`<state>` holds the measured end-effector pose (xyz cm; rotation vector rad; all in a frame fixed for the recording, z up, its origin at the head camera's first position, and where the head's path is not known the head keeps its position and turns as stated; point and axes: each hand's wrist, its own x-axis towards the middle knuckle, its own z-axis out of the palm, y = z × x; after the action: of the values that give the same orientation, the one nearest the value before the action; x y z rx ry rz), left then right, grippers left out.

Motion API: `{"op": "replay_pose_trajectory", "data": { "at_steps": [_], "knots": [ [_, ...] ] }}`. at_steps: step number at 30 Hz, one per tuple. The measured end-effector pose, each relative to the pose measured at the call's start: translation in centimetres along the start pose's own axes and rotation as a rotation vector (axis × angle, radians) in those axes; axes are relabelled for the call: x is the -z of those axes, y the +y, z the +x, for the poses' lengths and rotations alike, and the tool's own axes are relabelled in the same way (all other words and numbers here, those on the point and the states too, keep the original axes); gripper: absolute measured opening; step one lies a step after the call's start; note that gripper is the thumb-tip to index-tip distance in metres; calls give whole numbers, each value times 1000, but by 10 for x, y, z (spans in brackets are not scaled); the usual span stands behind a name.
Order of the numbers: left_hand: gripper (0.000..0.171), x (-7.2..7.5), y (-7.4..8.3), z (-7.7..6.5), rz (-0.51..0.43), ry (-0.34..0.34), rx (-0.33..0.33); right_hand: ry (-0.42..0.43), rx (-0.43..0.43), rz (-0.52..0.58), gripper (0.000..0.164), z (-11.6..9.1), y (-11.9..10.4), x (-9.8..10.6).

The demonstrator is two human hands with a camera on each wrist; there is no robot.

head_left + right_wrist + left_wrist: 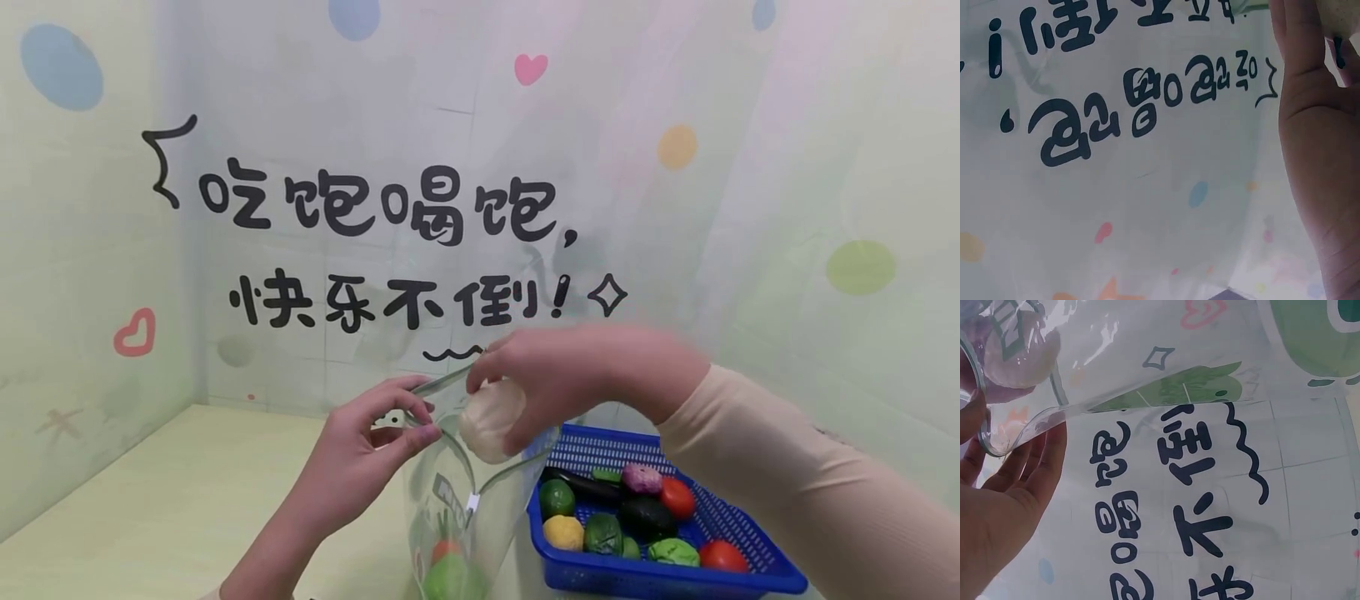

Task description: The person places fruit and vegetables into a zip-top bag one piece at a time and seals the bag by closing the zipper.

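My left hand [375, 450] pinches the rim of a clear zip bag [502, 500] between thumb and fingers, its mouth spread apart. A white slider [473, 502] sits on the zip at the front. In my right hand [555, 375] is a whitish, ridged garlic bulb [491, 421], held from above at the bag's mouth. The left wrist view shows the pale bulb [1022, 353] through the clear plastic, beyond my left fingers [1047, 456]. Low in the bag lie a round green item [453, 577] and a small orange-red one [447, 548] with green leaves.
A blue plastic basket [645, 575] stands right of the bag. It holds an eggplant [581, 485], a tomato [723, 556], a yellow lemon-like fruit [562, 532] and several green vegetables. Behind the pale tabletop [180, 500] rises a printed wall covering [420, 108].
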<state>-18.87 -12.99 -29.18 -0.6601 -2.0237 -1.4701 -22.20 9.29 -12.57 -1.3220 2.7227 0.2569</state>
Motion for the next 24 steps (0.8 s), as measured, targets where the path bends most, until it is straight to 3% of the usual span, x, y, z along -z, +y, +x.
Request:
{"op": "replay_pose_trajectory", "data": {
  "at_steps": [6,18,21,24],
  "knots": [
    [13,-1,0,0,0,-11,-18,-31,-12,-80,55,10,-3,-14],
    [14,2,1,1,21,-2,-27,-13,1,-101,42,6,9,-10],
    [13,3,0,0,22,0,-15,19,17,-99,36,4,14,-10],
    [12,3,1,0,22,-3,4,107,-6,-99,30,3,23,-10]
  ]
}}
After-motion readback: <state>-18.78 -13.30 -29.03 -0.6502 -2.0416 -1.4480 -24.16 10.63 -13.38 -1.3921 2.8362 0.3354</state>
